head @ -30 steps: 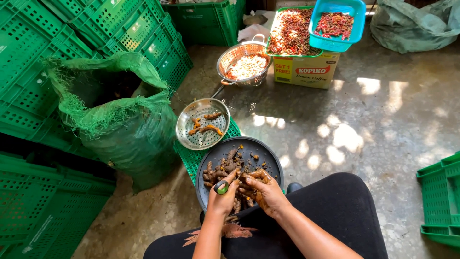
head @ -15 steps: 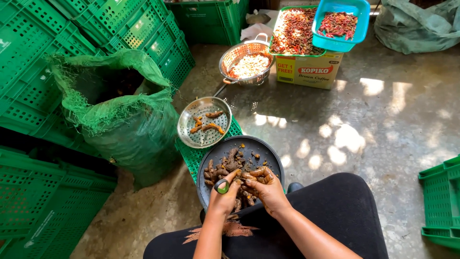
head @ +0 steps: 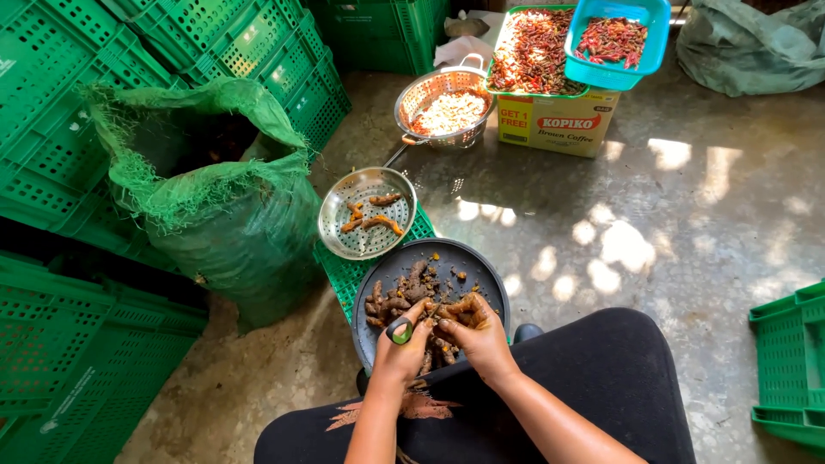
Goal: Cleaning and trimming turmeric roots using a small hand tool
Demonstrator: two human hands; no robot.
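Note:
My left hand (head: pixel 404 348) grips a small green-handled peeler (head: pixel 399 330) over a dark round pan (head: pixel 478 268) on my lap. My right hand (head: pixel 477 331) holds a muddy brown root (head: pixel 454 308) against the peeler. Several unpeeled brown roots (head: pixel 395 299) lie in the pan. Just beyond it, a perforated metal plate (head: pixel 339 234) carries three peeled orange roots (head: pixel 375 222).
A green mesh sack (head: pixel 232 215) stands open at the left, with stacked green crates (head: pixel 51 112) behind it. Farther off are a metal colander (head: pixel 430 86) of pale pieces, a cardboard box (head: pixel 550 129) topped with red chillies, and a blue basket (head: pixel 614 69). Another green crate (head: pixel 786 361) sits at the right.
Both hands stay over the pan, shifting only slightly as they work the root.

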